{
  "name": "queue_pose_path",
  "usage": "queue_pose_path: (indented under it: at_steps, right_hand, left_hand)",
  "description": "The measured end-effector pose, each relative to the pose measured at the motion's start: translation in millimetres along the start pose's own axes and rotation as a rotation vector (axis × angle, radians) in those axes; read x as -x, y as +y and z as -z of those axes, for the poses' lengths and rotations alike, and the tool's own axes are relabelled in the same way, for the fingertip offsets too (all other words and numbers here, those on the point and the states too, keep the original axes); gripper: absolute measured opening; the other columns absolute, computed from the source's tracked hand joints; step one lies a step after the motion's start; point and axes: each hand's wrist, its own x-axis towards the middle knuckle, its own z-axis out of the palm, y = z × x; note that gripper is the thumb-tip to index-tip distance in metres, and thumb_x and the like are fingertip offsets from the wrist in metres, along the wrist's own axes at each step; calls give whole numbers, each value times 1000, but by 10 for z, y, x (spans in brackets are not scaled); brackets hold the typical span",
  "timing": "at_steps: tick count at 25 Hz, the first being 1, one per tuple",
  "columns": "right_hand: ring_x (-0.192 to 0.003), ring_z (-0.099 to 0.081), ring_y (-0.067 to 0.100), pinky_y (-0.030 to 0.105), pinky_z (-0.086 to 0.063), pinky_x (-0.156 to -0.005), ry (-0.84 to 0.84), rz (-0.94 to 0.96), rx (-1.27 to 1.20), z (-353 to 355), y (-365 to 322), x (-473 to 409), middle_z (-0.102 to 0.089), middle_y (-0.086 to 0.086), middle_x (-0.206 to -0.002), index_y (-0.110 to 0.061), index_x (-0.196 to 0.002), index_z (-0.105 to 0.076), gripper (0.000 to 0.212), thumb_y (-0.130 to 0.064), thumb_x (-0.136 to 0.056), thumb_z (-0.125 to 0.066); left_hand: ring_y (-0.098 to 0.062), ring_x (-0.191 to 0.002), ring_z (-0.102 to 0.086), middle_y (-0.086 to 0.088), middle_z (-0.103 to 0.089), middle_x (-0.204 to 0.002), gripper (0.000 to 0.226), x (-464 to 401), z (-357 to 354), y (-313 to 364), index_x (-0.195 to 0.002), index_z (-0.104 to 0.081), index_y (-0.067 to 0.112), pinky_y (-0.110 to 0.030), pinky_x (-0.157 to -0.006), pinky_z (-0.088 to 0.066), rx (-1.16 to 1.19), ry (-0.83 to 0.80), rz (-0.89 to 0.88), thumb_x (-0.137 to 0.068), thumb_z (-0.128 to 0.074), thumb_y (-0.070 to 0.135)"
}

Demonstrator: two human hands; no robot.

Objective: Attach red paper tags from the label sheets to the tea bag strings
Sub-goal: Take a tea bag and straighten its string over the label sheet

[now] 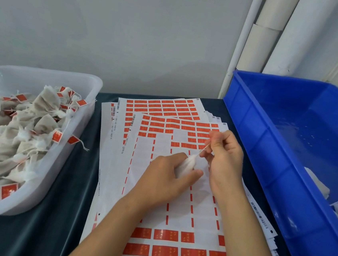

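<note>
A white tea bag [188, 165] sits in the left hand [167, 178], thumb and fingers [178, 157] curled round its body so that only the gathered neck shows between them. It is held just above the label sheets [176, 212], near the middle of the stack. From the neck a thin pale string [204, 149] runs up and to the right, drawn taut, into the right hand [224, 156], whose thumb and forefinger pinch it while the other fingers curl loosely beneath. The bag looks like soft, crumpled white mesh, bunched at the top; no tag can be made out on its string.

The sheets below are white with rows of red tags [166, 235]; a broad middle band has been stripped, leaving only short red dashes. They lie fanned on a dark table [54, 216]. To the left stands a translucent tub [84, 89] heaped with tagged tea bags [28, 125]. To the right is a blue bin [266, 142] with some white pieces at its near end.
</note>
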Motion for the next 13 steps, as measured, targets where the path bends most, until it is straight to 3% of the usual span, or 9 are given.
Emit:
queue_pose_path:
  at_steps: [2,5,7,10,13]
  right_hand:
    - [-62,-66,9,20,-57,-63,50,18,-17,22,-20,-7,-68,-8,-73,-18,-88,-61,25,-31,-107,-53]
    - [-73,-75,13,21,-58,-61,110,32,-35,24,-22,-11,-75,-10,-86,-24,-85,-60,25,-33,-107,-53]
    - [-79,-76,16,23,-59,-62,106,21,-52,19,-12,-6,-76,-8,-90,-31,-80,-62,29,-34,-107,-53]
    - [-65,-69,9,21,-57,-62,111,5,-92,22,1,-4,-72,-10,-76,-26,-84,-66,26,-33,-106,-55]
    - [-72,-72,12,21,-58,-64,60,-24,-78,5,10,-7,-73,-6,-80,-25,-87,-70,25,-38,-104,-57]
  left_hand:
    - [11,-83,-61,24,-63,-81,36,-11,-19,-16,-82,-56,42,-6,-53,-46,-48,-17,18,-81,-54,77]
    - [11,-78,-62,15,-61,-71,29,-28,-46,-41,-81,-59,39,-10,-54,-44,-98,-29,67,-89,-61,67]
    - [4,-72,-64,11,-61,-67,31,-22,-29,-42,-79,-63,34,-11,-52,-42,-70,-43,93,-92,-61,63]
    - [-14,-66,-64,0,-61,-69,44,22,30,-53,-74,-65,24,-11,-53,-45,65,-81,70,-91,-56,63]
    - [-12,-71,-67,1,-64,-75,42,53,79,-45,-75,-68,21,-10,-62,-52,170,-76,103,-93,-56,57]
